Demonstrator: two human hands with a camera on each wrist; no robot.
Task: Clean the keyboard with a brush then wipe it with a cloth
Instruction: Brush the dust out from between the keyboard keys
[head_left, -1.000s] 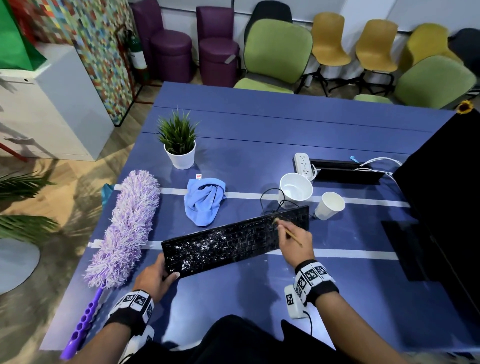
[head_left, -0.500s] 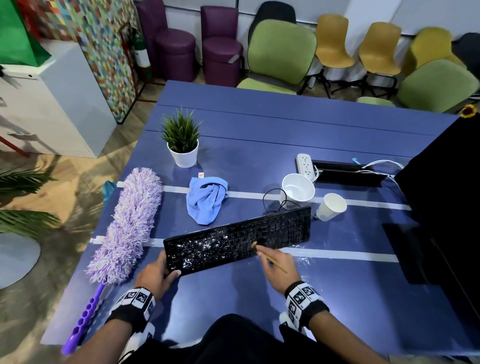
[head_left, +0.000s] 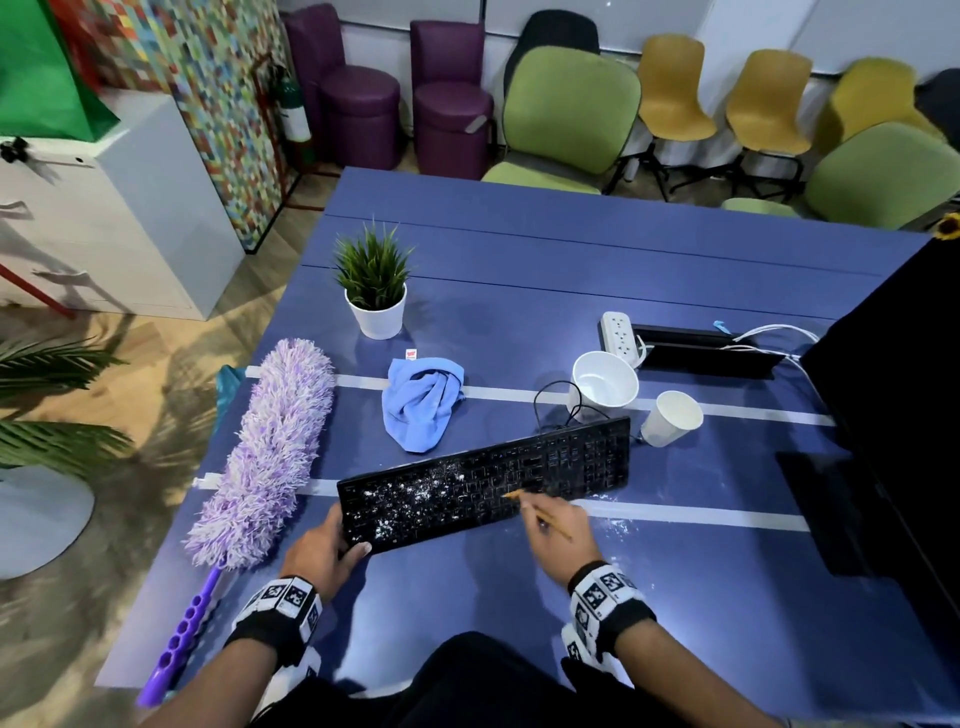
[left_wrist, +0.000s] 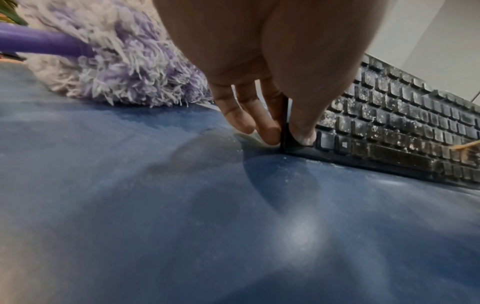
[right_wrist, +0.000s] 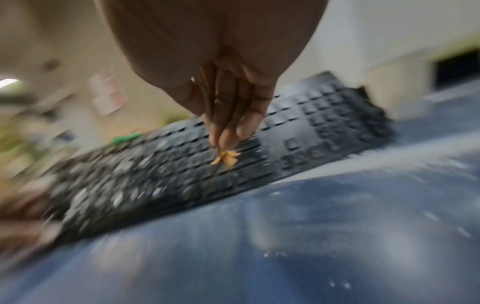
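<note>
Brushing is under way: the right hand (head_left: 558, 530) pinches the brush (right_wrist: 225, 158), bristles on the keyboard (head_left: 571, 457) mid-table. Its right half looks clean; white dust covers the left. The left hand (head_left: 322, 551) grips the near-left corner. The cloth (head_left: 421, 402) lies unused beyond.

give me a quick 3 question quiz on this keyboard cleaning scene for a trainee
1. True or false: the blue cloth lies on the keyboard.
2. Which hand holds the brush?
3. Most white dust sits on the keyboard's: A) left half B) right half C) far edge only

Key:
1. False; it lies on the table, apart from the keyboard.
2. The right hand; the left hand grips the keyboard's corner.
3. A
</note>
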